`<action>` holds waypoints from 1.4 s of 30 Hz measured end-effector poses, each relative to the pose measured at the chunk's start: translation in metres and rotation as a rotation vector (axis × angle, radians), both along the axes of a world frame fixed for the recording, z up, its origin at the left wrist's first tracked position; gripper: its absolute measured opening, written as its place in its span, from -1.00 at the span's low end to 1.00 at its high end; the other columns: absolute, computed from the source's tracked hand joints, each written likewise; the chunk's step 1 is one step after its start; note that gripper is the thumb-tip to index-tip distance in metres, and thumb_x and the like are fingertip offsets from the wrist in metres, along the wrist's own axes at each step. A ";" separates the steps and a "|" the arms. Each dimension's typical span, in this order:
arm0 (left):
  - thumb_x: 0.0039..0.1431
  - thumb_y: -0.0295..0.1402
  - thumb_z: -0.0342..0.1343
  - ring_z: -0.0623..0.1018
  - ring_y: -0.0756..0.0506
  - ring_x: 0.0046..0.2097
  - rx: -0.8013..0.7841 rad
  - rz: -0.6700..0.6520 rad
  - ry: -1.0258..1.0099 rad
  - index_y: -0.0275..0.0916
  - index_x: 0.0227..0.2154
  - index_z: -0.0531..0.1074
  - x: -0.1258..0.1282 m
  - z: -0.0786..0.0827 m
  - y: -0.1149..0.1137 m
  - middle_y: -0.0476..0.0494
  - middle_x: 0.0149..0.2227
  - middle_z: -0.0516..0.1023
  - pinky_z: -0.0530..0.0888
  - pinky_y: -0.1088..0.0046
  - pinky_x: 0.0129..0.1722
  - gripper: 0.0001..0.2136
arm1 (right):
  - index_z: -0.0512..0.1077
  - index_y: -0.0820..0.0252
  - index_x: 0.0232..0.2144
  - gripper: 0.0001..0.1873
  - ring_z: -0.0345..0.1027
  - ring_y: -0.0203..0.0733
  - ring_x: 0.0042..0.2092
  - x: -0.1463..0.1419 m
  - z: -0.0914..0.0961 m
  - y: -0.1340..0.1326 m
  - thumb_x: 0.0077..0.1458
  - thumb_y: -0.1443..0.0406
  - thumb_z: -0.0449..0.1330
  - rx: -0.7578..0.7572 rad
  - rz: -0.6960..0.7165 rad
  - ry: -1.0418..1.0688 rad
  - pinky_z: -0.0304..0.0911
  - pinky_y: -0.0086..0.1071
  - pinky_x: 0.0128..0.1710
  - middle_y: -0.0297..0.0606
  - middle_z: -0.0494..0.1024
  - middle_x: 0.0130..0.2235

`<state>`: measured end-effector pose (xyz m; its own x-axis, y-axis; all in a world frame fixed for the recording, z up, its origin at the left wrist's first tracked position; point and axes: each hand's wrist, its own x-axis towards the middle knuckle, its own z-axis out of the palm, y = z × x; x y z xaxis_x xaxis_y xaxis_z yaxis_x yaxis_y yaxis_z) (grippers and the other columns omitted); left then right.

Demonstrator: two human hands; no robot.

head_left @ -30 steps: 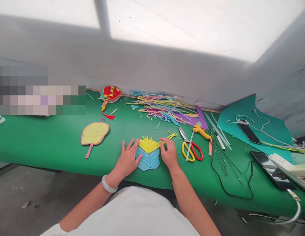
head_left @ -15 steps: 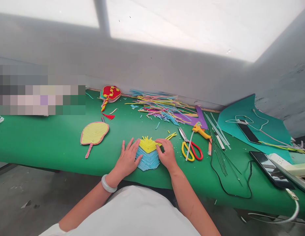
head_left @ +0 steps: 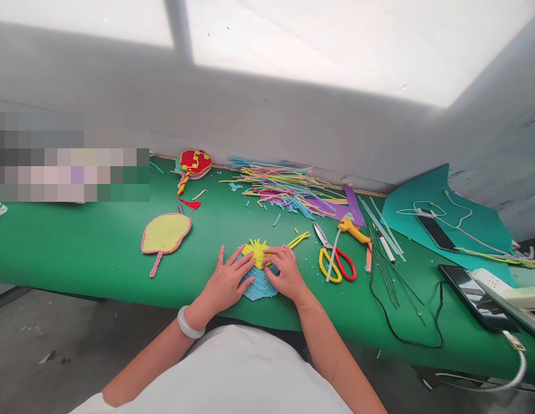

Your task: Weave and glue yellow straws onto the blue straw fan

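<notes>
A half-covered craft piece lies on the green table in front of me, its lower part made of light-blue pipe cleaners [head_left: 257,286] laid in a V pattern. Yellow pipe cleaners [head_left: 255,247] cover its upper part, their ends sticking up along the top. My left hand [head_left: 227,280] rests on the left side with its fingers spread. From the right, my right hand [head_left: 285,272] lays bent fingers over the yellow part, thumb apart on the blue; nothing shows held in it. Loose yellow pipe cleaners [head_left: 299,239] lie just beyond the right hand.
Right of the piece are scissors [head_left: 331,256], a yellow glue gun [head_left: 354,230] and green wires [head_left: 385,270]. A pile of coloured pipe cleaners [head_left: 284,184] lies by the wall. Leftward are a yellow fan [head_left: 166,233] and a red fan [head_left: 195,163]. A tablet [head_left: 476,296] sits far right.
My right hand has moved left over the yellow part, its fingers now near the middle. My left fingers have shifted slightly across the piece's left side.
</notes>
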<state>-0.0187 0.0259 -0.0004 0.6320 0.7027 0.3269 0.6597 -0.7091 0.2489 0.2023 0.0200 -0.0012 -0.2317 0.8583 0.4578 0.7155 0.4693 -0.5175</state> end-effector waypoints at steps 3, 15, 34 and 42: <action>0.44 -0.19 -0.08 0.16 -0.27 0.41 -0.006 -0.002 -0.001 -0.10 0.24 0.31 0.000 -0.001 0.000 -0.17 0.29 0.37 -0.22 -0.29 0.36 -0.61 | 0.49 0.05 -0.32 -0.83 0.36 -0.08 0.11 0.000 -0.001 0.000 0.08 0.40 0.15 0.002 0.000 -0.006 -0.08 0.09 0.32 -0.24 0.57 -0.04; 0.43 -0.17 -0.08 0.20 -0.27 0.39 -0.020 0.004 -0.002 -0.10 0.26 0.29 0.000 -0.002 0.000 -0.17 0.30 0.36 -0.20 -0.30 0.36 -0.60 | 0.49 0.06 -0.31 -0.85 0.35 -0.07 0.12 0.000 -0.004 0.002 0.10 0.38 0.16 -0.003 -0.013 -0.027 -0.08 0.11 0.31 -0.23 0.57 -0.03; 0.44 -0.17 -0.10 0.21 -0.28 0.39 -0.024 0.001 0.020 -0.12 0.24 0.30 0.000 -0.003 0.001 -0.16 0.31 0.35 -0.22 -0.31 0.36 -0.60 | 0.48 0.05 -0.33 -0.84 0.34 -0.07 0.12 0.000 -0.006 0.002 0.08 0.40 0.16 0.003 -0.033 -0.032 -0.10 0.12 0.32 -0.23 0.56 -0.02; 0.42 -0.18 -0.06 0.09 -0.25 0.43 -0.009 0.033 -0.024 -0.14 0.41 -0.06 0.001 -0.004 0.001 -0.26 0.38 0.21 -0.19 -0.22 0.38 -0.42 | 0.49 0.05 -0.16 -0.75 0.34 -0.12 0.13 0.002 -0.005 0.003 0.14 0.37 0.10 0.069 -0.148 0.020 -0.08 0.01 0.34 -0.23 0.54 0.03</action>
